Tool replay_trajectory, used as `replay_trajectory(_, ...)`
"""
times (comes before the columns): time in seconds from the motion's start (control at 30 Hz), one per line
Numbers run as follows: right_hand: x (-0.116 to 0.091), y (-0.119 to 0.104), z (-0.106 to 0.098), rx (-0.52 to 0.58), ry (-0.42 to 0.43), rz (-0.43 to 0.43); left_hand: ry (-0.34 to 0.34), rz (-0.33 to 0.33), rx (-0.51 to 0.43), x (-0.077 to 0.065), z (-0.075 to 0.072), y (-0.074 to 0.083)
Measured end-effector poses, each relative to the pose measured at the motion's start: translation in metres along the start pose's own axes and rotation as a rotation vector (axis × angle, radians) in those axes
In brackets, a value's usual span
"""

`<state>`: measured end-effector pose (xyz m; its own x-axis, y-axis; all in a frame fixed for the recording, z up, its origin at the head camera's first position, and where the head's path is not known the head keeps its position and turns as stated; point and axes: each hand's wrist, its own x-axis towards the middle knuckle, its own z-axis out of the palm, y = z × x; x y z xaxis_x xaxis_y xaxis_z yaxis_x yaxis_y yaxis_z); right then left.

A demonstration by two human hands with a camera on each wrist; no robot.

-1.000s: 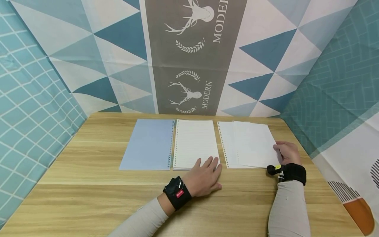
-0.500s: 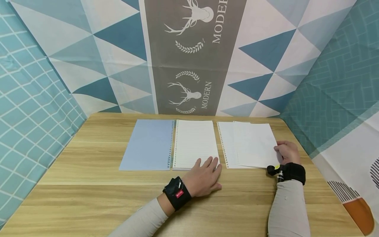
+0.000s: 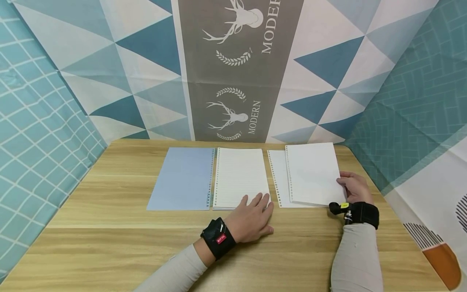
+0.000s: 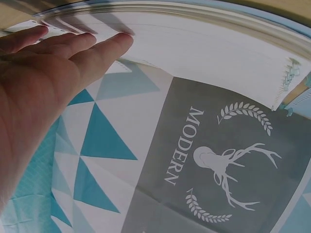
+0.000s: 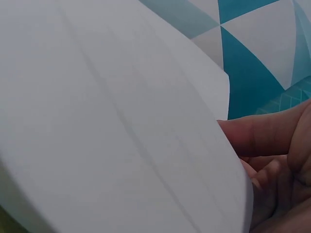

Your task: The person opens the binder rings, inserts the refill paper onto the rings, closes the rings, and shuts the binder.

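My left hand (image 3: 251, 219) lies with straight, spread fingers at the near right corner of a stack of lined loose-leaf paper (image 3: 240, 174). In the left wrist view its fingertips (image 4: 125, 40) touch the white top sheet. At the right, my right hand (image 3: 354, 188) pinches the right edge of some white punched paper (image 3: 313, 172). That paper is raised and slightly tilted, its hole row on the left, and it overlaps another white punched sheet (image 3: 279, 178) beneath. The right wrist view shows the thumb (image 5: 262, 133) at the edge of the held paper.
A blue punched cover sheet (image 3: 182, 178) lies left of the lined stack, its holes facing the stack. All the papers are on a wooden table (image 3: 109, 227). Patterned cloth (image 3: 233, 81) hangs behind the table's far edge and along both sides.
The white paper in my right hand has risen off the sheet below and tipped, its far edge now higher in view. My left hand stays in place on the lined stack.
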<state>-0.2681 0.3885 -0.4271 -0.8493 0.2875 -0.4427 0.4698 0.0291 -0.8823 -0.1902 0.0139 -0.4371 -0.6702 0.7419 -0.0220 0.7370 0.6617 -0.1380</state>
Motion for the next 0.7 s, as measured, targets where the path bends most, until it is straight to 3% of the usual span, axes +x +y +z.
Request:
replay_trajectory(0.37, 0.000, -0.001, 0.000, 0.001, -0.015, 0.010, -0.007, -0.006, -0.024, -0.001, -0.003, -0.001)
replay_trajectory(0.7, -0.007, -0.006, 0.002, 0.044, -0.034, -0.045, -0.004, -0.027, -0.084, -0.001, -0.011, -0.006)
